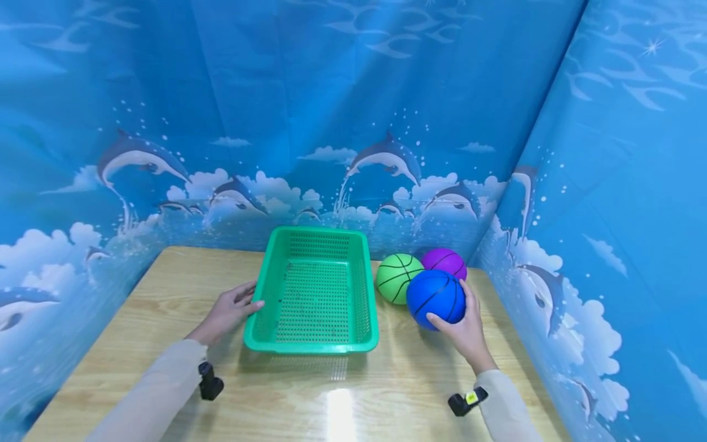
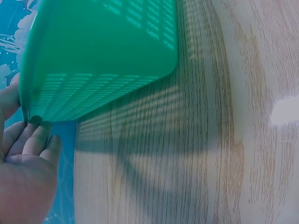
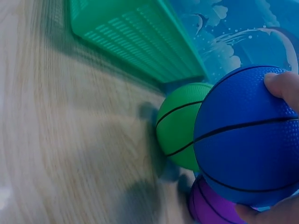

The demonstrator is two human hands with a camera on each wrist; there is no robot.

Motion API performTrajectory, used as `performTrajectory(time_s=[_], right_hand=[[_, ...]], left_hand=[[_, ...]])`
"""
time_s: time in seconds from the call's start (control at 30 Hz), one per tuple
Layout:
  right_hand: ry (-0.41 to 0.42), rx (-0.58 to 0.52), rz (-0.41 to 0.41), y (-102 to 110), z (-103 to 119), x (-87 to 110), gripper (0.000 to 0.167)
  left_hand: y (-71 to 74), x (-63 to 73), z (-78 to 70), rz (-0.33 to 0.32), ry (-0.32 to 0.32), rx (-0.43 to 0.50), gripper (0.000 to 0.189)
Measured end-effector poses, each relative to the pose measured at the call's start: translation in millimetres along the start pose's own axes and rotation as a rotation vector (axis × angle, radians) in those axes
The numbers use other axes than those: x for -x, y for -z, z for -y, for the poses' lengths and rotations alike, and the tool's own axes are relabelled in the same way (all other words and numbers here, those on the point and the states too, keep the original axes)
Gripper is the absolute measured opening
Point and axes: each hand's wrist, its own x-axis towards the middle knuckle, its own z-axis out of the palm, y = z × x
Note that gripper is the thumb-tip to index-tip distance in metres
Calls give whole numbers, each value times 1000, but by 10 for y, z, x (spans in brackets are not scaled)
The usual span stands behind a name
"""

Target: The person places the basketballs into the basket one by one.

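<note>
Pale sleeves [image 1: 151,393] stretched over the wood-grain table [image 1: 276,399] as we worked with both hands occupied. Our left hand [image 1: 229,313] pinched the green perforated plastic basket [image 1: 313,304] by its left edge, thumb over the lip and fingers against the outside, a hold apparently suited to steadying it. To the basket's right, our right hand [image 1: 471,325] gripped a blue toy basketball [image 1: 432,298], thumb and fingers spread wide, probably because so broad a curve left little to close around. We saw a green basketball [image 1: 394,276] and a purple basketball [image 1: 444,261] clustered just beyond it, likely grouped for that hand's easy reach. Whether the blue ball touched either neighbour or the table, we could not tell.
</note>
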Motion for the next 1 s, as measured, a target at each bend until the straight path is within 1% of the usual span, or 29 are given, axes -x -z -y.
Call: performTrajectory(time_s=[0.17,0.27,0.37,0.47,0.6,0.67,0.8,0.87,0.93,1.0], right_hand=[[67,-30,-29,-48,147,-19,104],[110,-74,-34,-101,273,-25,103],[143,-131,-16,-166,448,-15,101],[163,-175,27,-224,706,40,99],[143,-197,94,-319,997,131,96],[111,-209,122,-389,1069,158,95],[51,-238,171,-546,1177,197,96],[34,-246,193,-632,1216,206,96],[39,-250,214,-722,1254,211,97],[49,-245,230,-852,1209,177,98]], left_hand=[[6,11,-5,-4,-8,-5,75],[0,11,-9,-3,-16,-13,75],[-13,13,-20,-6,-18,-6,75],[-17,27,-34,-4,-28,-7,76],[-15,40,-42,-5,-41,10,76],[-15,40,-39,-7,-49,16,76],[-22,39,-19,-16,-49,20,73],[-27,40,-7,-20,-47,22,72],[-28,34,6,-21,-49,21,72],[-28,25,14,-19,-53,21,72]])
